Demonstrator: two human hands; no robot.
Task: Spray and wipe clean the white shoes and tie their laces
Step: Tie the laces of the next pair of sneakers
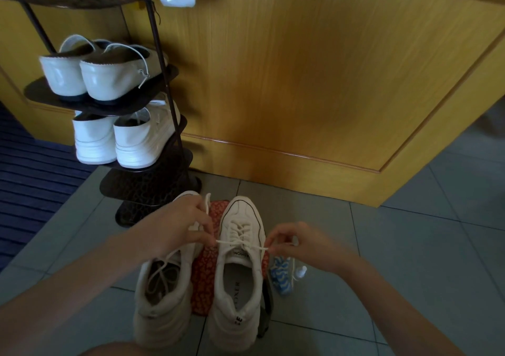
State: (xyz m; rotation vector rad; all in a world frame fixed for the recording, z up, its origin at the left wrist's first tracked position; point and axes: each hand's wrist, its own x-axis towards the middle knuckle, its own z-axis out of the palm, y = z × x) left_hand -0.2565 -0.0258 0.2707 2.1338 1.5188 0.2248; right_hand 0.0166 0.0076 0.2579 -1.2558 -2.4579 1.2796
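Observation:
Two white sneakers stand side by side on the floor tiles, toes pointing away from me. The right sneaker (pixel 240 262) has its lace (pixel 240 244) pulled taut sideways across the tongue. My left hand (pixel 181 223) pinches the lace's left end, and a loose end sticks up above the fingers. My right hand (pixel 296 242) pinches the right end. The left sneaker (pixel 164 295) lies partly under my left forearm, its laces loose inside the opening. A red patterned cloth (pixel 203 276) lies between and under the shoes. A small spray bottle (pixel 299 271) rests beside a blue-and-white cloth (pixel 281 273).
A dark metal shoe rack (pixel 153 183) stands at the left with two pairs of white shoes (pixel 109 115) on its tiers. A yellow wooden door (pixel 314 82) rises just behind the sneakers. A dark blue mat (pixel 30 180) lies at far left. A dark strap (pixel 266 309) lies beside the right sneaker.

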